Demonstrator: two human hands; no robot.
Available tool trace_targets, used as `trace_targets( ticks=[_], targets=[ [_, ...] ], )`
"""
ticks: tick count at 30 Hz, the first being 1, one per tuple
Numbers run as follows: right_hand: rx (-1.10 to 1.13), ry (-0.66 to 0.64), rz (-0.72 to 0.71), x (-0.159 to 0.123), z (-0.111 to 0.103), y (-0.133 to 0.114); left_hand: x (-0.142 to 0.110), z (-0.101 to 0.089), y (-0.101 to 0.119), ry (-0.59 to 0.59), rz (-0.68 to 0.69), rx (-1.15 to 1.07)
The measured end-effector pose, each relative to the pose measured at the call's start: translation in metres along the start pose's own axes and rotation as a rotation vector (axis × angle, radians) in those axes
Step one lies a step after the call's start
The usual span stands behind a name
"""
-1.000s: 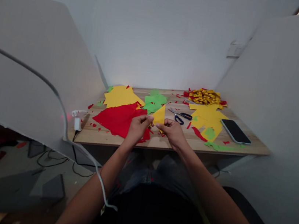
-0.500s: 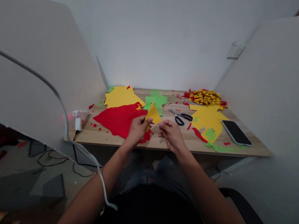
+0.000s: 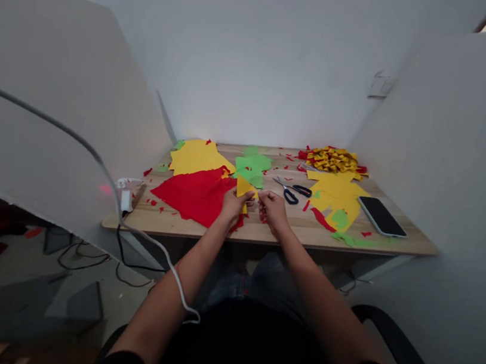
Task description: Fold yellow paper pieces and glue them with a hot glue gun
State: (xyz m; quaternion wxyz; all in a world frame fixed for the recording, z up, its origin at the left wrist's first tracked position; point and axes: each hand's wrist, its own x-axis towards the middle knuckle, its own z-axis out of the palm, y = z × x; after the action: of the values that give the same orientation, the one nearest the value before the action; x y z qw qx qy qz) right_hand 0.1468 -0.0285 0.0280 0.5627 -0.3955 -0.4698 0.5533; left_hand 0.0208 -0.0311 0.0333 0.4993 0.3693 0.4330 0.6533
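Between my hands, just above the table's front part, is a small piece of yellow felt-like sheet [image 3: 243,186] with a pointed top. My left hand [image 3: 235,204] is closed on its lower left side, thumb across the front. The fingertips of my right hand [image 3: 272,206] pinch its right corner; the fingers partly hide that end. Under and beside my left hand lies a large red sheet [image 3: 194,193], rumpled and ragged at its edge. A pair of scissors [image 3: 291,192] with dark handles rests a little open beyond my right hand.
A yellow sheet [image 3: 199,158] and green pieces [image 3: 253,164] lie behind the red one. To the right are more yellow sheets [image 3: 336,192], a phone [image 3: 383,216] and a heap of yellow and red strips [image 3: 334,160]. A cable [image 3: 89,148] crosses the left side.
The yellow piece has tilted and dropped slightly, its tip moving left and down. Both hands have turned a little around it, still holding it. The view has shifted slightly.
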Motion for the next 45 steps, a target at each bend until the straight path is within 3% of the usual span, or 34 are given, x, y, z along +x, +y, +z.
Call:
trace_targets(
  ticks=[8,16,35,42,45],
  targets=[
    [0.002,0.020,0.039,0.011,-0.008,0.023,0.018,-0.007,-0.030,0.009,0.002,-0.062],
    [-0.090,-0.045,0.063,0.012,-0.010,0.030,0.013,-0.005,-0.030,-0.049,0.020,-0.048],
    [-0.120,-0.024,-0.007,0.017,-0.018,0.041,0.015,-0.011,-0.040,-0.096,0.008,0.114],
    [-0.083,-0.127,0.040,0.027,-0.024,0.038,0.011,-0.009,-0.043,-0.304,-0.021,0.302],
    [-0.088,-0.116,0.055,0.030,-0.030,0.041,0.010,-0.009,-0.043,-0.350,-0.015,0.336]
  ],
)
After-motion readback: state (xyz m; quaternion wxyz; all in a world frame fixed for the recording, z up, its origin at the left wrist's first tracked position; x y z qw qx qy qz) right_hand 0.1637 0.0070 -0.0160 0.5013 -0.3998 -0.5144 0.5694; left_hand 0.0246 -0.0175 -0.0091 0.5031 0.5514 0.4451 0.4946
